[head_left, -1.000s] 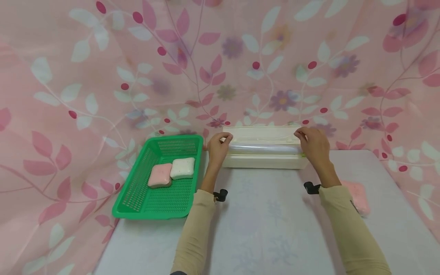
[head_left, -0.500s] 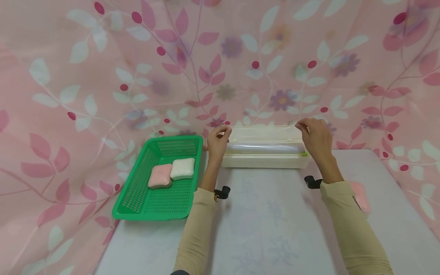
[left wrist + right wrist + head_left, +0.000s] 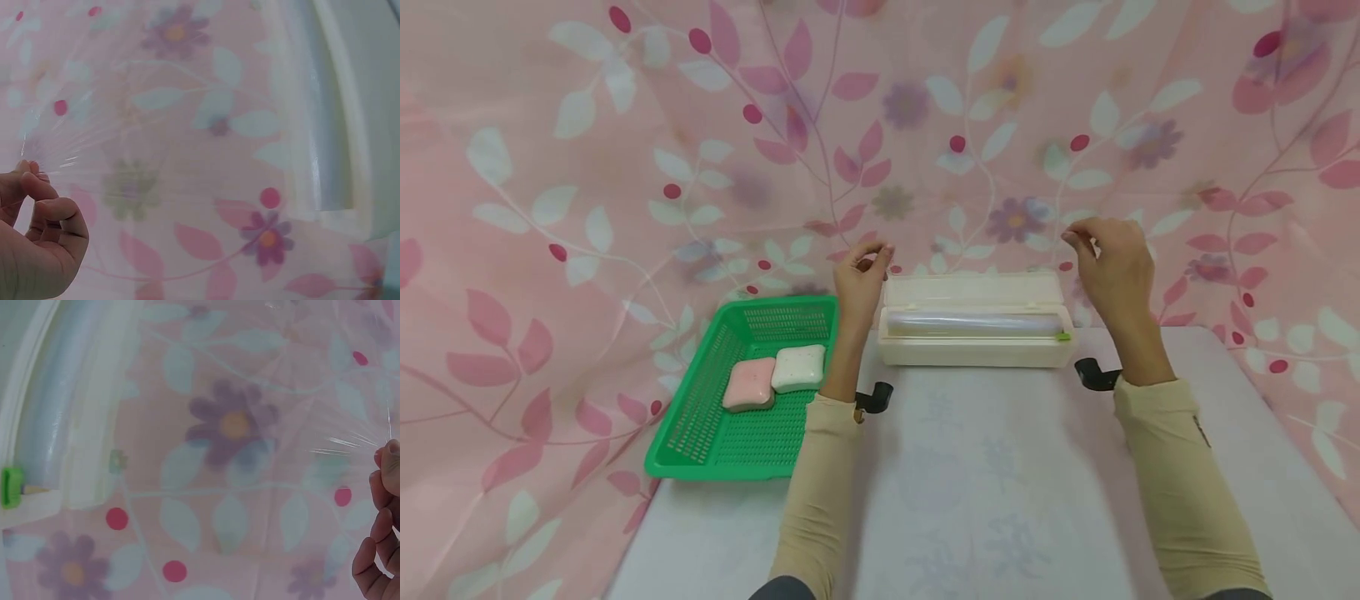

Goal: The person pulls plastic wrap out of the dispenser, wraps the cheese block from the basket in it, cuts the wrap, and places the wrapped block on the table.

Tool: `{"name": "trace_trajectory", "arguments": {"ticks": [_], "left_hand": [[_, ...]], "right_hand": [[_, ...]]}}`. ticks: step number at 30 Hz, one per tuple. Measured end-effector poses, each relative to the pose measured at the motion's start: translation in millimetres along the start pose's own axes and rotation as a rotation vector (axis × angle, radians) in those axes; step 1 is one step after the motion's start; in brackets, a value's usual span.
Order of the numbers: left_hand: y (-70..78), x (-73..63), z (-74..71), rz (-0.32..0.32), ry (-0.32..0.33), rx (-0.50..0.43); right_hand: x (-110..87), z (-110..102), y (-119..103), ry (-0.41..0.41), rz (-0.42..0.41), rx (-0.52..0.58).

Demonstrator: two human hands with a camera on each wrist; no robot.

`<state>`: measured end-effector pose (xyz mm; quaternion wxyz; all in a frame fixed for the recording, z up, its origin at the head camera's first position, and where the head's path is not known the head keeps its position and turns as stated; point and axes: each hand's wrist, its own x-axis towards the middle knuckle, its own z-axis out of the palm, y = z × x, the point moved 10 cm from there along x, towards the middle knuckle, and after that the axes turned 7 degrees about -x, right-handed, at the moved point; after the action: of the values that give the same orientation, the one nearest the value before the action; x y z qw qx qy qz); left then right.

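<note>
left hand (image 3: 859, 287), right hand (image 3: 1117, 271) up, well apart, each pinching clear film (image 3: 65, 150), barely visible in head view

One left hand (image 3: 860, 287), one right hand (image 3: 1118, 271), two sleeves (image 3: 812, 492), two black mounts (image 3: 874, 400), one film sheet (image 3: 72, 156), one box (image 3: 977, 354), one roll (image 3: 973, 323) and one slider (image 3: 1063, 337) are counted; at the box's nine o'clock, one basket (image 3: 730, 469) and two blocks (image 3: 750, 383) are seen.

soft, dim light leaves faint shadows on the table (image 3: 977, 467) beside the sleeves (image 3: 812, 492). glints streak the clear film (image 3: 125, 144). the wrist views look murky, the right one curving the box (image 3: 87, 475).
</note>
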<state>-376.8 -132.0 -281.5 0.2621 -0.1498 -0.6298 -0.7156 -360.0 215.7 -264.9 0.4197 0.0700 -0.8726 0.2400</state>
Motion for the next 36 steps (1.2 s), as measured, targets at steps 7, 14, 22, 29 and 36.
{"name": "trace_trajectory", "arguments": {"ticks": [7,14,22,29,36], "left_hand": [[27.3,12.8,-4.5,0.078,0.022,-0.079],[67.7,16.1,-2.8,0.144,0.015,-0.102],[119.4,24.0,5.5,0.233,-0.006,-0.075],[145.3,21.1,4.8,0.247,0.003,-0.199],[159.5,8.3,-2.6,0.259,-0.083,-0.176]], "right_hand": [[19.0,-39.8,-18.6,0.113,-0.034,0.023],[29.6,-74.8,-40.1,0.238,-0.118,0.03],[45.4,-114.6,-58.6,0.356,-0.111,0.08],[47.5,-142.0,-64.9,0.436,-0.047,0.098],[36.4,-154.4,-80.6,0.408,-0.099,0.097]]}}
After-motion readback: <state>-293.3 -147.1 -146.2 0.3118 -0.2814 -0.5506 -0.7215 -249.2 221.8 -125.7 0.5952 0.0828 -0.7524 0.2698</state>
